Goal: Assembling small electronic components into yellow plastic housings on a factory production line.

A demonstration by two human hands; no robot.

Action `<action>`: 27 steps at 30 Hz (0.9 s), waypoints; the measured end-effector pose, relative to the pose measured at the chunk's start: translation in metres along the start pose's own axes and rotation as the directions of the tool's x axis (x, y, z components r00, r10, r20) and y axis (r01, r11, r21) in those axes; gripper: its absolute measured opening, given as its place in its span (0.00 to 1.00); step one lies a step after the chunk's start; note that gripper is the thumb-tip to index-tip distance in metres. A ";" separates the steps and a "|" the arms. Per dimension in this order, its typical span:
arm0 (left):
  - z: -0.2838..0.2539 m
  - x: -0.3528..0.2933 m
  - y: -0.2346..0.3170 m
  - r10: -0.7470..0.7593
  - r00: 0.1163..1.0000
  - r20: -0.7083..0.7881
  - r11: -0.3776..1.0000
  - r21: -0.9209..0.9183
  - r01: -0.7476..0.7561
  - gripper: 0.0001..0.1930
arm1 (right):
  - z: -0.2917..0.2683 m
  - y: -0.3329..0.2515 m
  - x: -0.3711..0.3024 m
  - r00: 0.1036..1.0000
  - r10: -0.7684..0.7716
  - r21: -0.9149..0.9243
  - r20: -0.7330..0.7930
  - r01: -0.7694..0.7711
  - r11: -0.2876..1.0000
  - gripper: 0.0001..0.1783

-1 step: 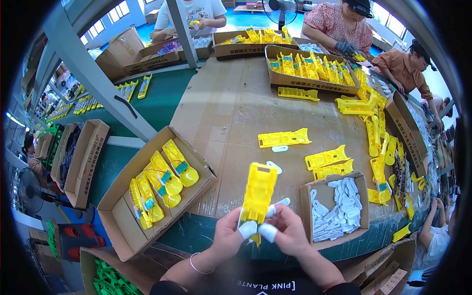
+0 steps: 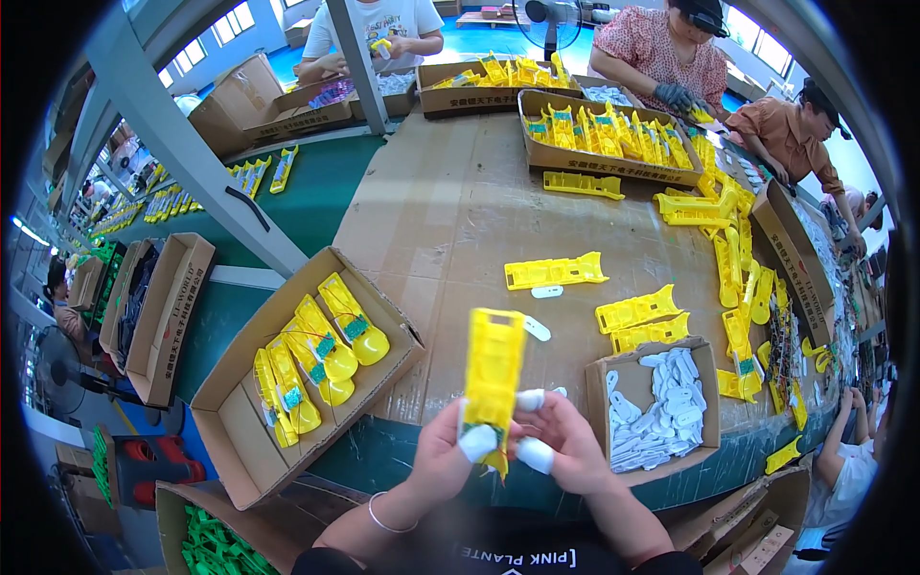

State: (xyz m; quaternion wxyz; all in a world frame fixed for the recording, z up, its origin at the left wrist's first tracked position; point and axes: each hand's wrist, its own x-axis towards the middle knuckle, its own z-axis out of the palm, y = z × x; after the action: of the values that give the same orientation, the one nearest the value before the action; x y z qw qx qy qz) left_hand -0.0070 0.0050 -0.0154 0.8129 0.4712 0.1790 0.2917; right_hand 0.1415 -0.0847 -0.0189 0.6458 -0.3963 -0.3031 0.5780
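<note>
My left hand point(image 2: 443, 454) grips a yellow plastic housing point(image 2: 494, 369) by its lower end, the thumb lying across it. The housing stands up lengthwise, slightly blurred, its ribbed hollow side toward me. Just right of its lower end, my right hand point(image 2: 565, 443) is open, thumb and forefinger spread with nothing visible between them. White covers wrap several fingertips on my hands. A small white oval plate point(image 2: 537, 329) lies on the cardboard-covered table beyond the housing, and another white plate point(image 2: 547, 291) touches a yellow housing point(image 2: 554, 271) farther back.
At my left, a cardboard box point(image 2: 228, 443) holds several yellow housings with green boards and wires. A smaller box point(image 2: 599, 407) of white plates stands right. More yellow housings point(image 2: 636, 309) lie behind it. A metal post point(image 2: 196, 144) rises at the left. Co-workers sit across the table.
My right thumb and forefinger have spread and drawn back from the housing's lower end. The housing has shifted slightly left and stays in my left hand.
</note>
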 end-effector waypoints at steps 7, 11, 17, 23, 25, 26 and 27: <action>-0.021 0.027 0.002 -0.016 0.985 0.173 0.988 -0.147 0.042 0.28 | 0.003 0.034 -0.024 0.913 0.407 -0.126 0.025 -0.401 0.907 0.24; -0.040 0.022 0.032 0.049 0.988 0.144 0.774 0.620 -0.129 0.33 | 0.012 -0.037 -0.026 0.971 0.239 -0.717 0.004 -0.164 0.677 0.26; -0.019 0.016 0.048 0.066 0.987 0.149 0.334 0.928 -0.163 0.33 | -0.016 -0.039 -0.006 0.982 -0.125 -0.975 0.145 0.119 -0.189 0.19; -0.014 0.007 0.023 -0.100 0.988 0.117 0.991 0.097 0.089 0.20 | -0.023 -0.069 0.018 0.854 -0.484 -0.962 0.191 0.063 -0.267 0.11; -0.005 0.005 0.023 -0.127 0.987 0.096 0.990 0.075 0.120 0.20 | -0.003 -0.068 0.012 0.820 -0.554 -0.987 0.144 0.161 -0.017 0.10; -0.001 0.006 0.022 -0.155 0.985 0.081 0.987 0.056 0.151 0.20 | 0.008 -0.065 0.008 0.788 -0.611 -0.938 0.072 0.262 0.227 0.10; 0.000 0.006 0.019 -0.154 0.985 0.081 0.987 0.055 0.150 0.20 | 0.016 -0.060 0.004 0.828 -0.552 -0.890 0.100 0.322 0.323 0.10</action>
State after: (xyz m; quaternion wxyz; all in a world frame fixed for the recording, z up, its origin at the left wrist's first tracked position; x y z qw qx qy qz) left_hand -0.0085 0.0162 0.0009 0.8279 0.4879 0.1867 0.2040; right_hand 0.1587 -0.0793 0.0408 0.5068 -0.6338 -0.5774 0.0904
